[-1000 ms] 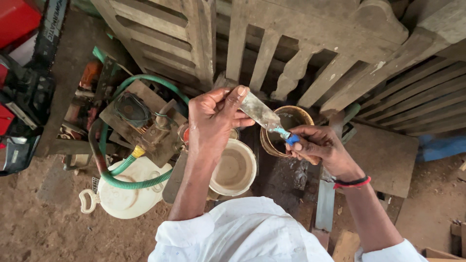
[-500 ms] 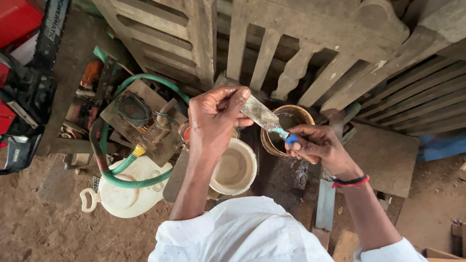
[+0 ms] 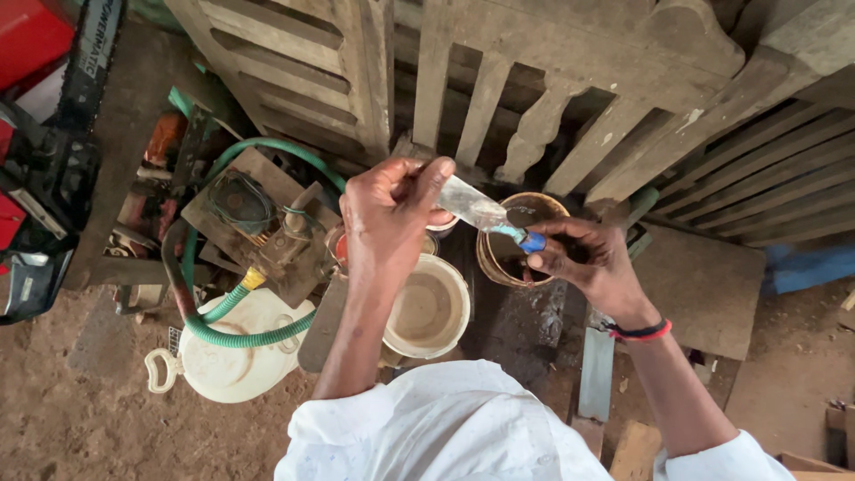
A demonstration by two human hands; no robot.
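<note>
- head view: left hand point(image 3: 387, 214) pinches the flat end of a clear plastic tube point(image 3: 470, 207); right hand point(image 3: 583, 260) pinches its blue cap point(image 3: 532, 241), above a brown tin point(image 3: 517, 258).
- carved wooden slats point(image 3: 534, 107) stand close behind; a green hose point(image 3: 236, 330) curls over a cream jug point(image 3: 236, 361) to the left.
- cream tub point(image 3: 427, 307) holds beige residue; the tin's contents look dark, unclear.

The left hand point(image 3: 387, 214) grips a squeezed clear tube point(image 3: 472, 207) while the right hand point(image 3: 583, 263) pinches its blue cap point(image 3: 532, 241) over a brown tin point(image 3: 517, 240), a white bucket point(image 3: 427, 307) lying at seven o'clock of it.
</note>
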